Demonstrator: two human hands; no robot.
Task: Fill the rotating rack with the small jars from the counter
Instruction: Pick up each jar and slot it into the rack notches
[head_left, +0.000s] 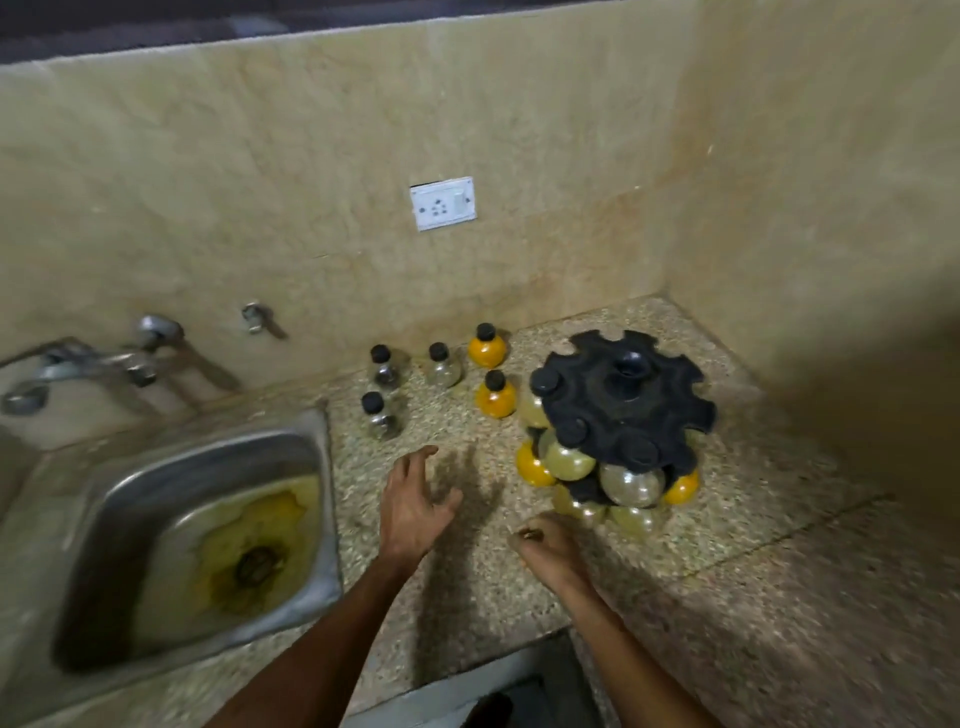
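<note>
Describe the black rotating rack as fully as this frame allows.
The rack is black, apparently plastic, standing upright on the speckled counter near the corner of the walls. Its round top disc has notches around the rim and a central knob. Three upper notches at the front left hold black-capped jars; the rest look empty. Yellow and pale round jars hang lower down. Neither hand touches it.

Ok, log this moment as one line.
left hand open, reaching to counter jars | right hand curled beside rack | five loose jars | rack part-filled
</note>
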